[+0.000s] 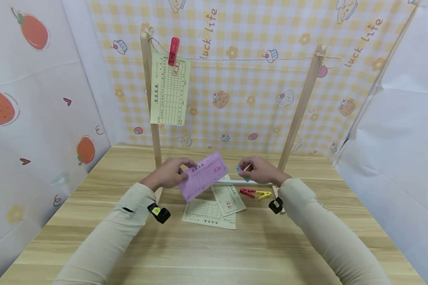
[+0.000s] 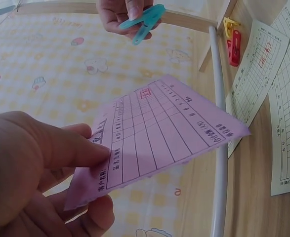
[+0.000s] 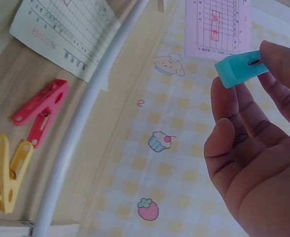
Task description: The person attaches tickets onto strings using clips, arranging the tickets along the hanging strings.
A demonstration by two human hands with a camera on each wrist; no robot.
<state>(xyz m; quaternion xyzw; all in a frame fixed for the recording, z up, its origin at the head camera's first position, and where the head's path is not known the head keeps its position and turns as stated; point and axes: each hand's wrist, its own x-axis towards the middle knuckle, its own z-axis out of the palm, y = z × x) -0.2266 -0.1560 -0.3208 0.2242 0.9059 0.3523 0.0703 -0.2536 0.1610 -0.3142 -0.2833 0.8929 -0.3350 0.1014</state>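
My left hand [image 1: 170,172] pinches a purple printed form [image 1: 204,176] by its left end, thumb on top and fingers beneath, tilted above the table. To its right, my right hand [image 1: 259,169] holds a teal clothespin [image 3: 241,68] between thumb and fingers; the left wrist view shows the clothespin [image 2: 144,22] from its side. Below the purple form, two pale green forms [image 1: 208,213] lie overlapping on the table. A red clothespin [image 1: 247,192] and a yellow clothespin [image 1: 263,194] rest near my right hand.
A string [image 1: 253,59] runs between two wooden posts [image 1: 302,107]. Near the left post, a red clothespin [image 1: 173,51] clamps a pale green form [image 1: 169,91] to it. A white rod [image 1: 239,182] spans low between the posts, before a checked cloth backdrop [image 1: 232,107].
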